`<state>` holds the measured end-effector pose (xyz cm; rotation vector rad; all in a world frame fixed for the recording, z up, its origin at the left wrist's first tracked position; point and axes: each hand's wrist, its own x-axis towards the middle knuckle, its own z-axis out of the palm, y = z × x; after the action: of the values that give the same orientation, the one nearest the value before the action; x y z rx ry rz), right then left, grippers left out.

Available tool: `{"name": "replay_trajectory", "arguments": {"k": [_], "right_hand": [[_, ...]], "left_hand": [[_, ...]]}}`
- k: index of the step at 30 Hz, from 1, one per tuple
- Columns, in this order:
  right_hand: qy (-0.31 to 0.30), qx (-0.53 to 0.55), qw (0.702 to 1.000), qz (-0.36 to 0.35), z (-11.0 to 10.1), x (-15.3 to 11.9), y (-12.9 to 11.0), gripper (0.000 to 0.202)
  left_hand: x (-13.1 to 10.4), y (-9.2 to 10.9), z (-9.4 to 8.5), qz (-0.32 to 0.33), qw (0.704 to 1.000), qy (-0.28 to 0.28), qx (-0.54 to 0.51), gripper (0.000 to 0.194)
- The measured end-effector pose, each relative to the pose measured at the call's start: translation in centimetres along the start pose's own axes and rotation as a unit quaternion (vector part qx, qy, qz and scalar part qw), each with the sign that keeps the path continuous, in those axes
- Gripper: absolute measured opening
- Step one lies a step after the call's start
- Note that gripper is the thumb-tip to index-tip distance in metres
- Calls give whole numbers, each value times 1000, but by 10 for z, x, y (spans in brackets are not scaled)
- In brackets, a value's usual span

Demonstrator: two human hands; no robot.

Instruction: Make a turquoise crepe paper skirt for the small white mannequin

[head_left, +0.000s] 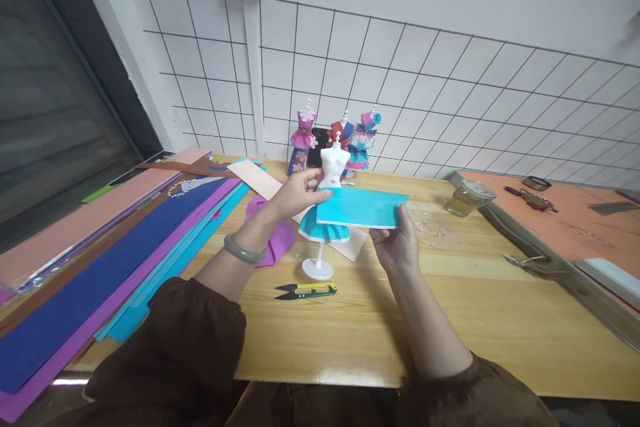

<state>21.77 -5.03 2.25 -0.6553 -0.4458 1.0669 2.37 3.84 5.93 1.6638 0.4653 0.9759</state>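
Observation:
Between both hands a flat blue rectangular sheet [361, 208] with a pale lower edge is stretched out, in front of a small white dress form [335, 163]. My left hand [303, 192] pinches its left end, close beside the form's waist. At the right end, my right hand [399, 240] grips the lower corner with thumb in front and fingers behind. The form wears a blue skirt [320, 227] with a white hem, partly hidden by the sheet, and stands on a round white base [317, 269]. Yellow-green thread snips [306, 290] lie just before the base.
Long coloured sheets [125, 233] are piled at the left. A purple piece [274, 240] and a pale pink strip [257, 180] lie behind my left arm. Several dressed mini forms [304, 137] stand at the wall. A clear cup [470, 197] and an orange-topped surface [565, 213] are at the right.

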Motion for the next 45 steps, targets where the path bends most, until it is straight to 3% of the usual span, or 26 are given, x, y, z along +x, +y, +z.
{"name": "replay_trajectory", "arguments": {"k": [10,15,22,30,35,45], "right_hand": [[17,-19,1000,8,-6,6,1,31],[26,9,999,20,-5,5,1,28],[24,5,1000,12,-7,7,0,29],[44,1,999,13,-8,8,3,39],[52,-43,998,3,-10,10,4,45],[81,-25,996,-35,-14,17,-9,48]], "left_hand": [[1,1,-3,-43,998,-10,-35,50],[1,-1,-5,-38,999,9,-34,47],[1,-2,-6,-25,999,-10,-31,52],[3,-3,-6,-7,1000,5,-8,54],[3,-3,-6,-6,1000,-20,-16,52],[-2,3,0,-19,998,-54,-8,53]]}}
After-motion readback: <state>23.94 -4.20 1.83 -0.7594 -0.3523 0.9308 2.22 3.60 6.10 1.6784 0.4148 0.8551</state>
